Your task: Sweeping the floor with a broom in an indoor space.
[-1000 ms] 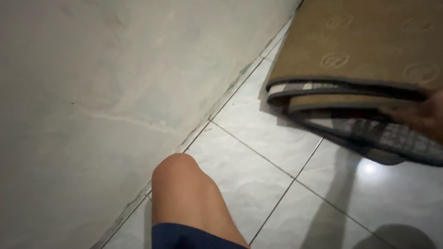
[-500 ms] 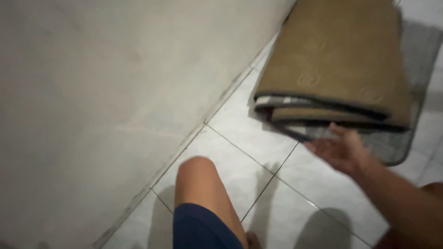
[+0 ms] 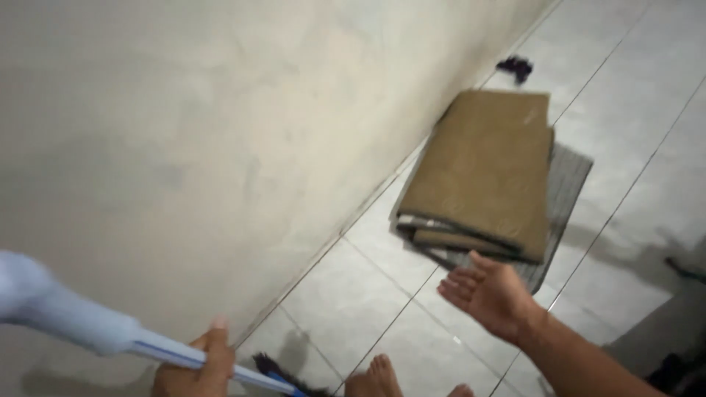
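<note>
My left hand (image 3: 195, 367) is at the bottom edge, closed around a pale blue broom handle (image 3: 81, 327) that runs up to the left edge. Dark bristles (image 3: 276, 371) show just right of that hand. My right hand (image 3: 489, 292) is held out palm up over the white tiled floor (image 3: 353, 294), fingers spread and holding nothing. Just beyond its fingertips lies a folded mat (image 3: 485, 173), brown on top with a grey patterned underside, against the foot of the wall.
A plain pale wall (image 3: 220, 132) fills the left side and meets the floor along a diagonal line. My bare toes (image 3: 379, 382) are at the bottom. A small dark object (image 3: 516, 68) lies on the floor beyond the mat.
The view has pulled back and up, so the mat looks farther away. My right hand has left the mat. My left hand and the broom have come into view; my knee is gone.
</note>
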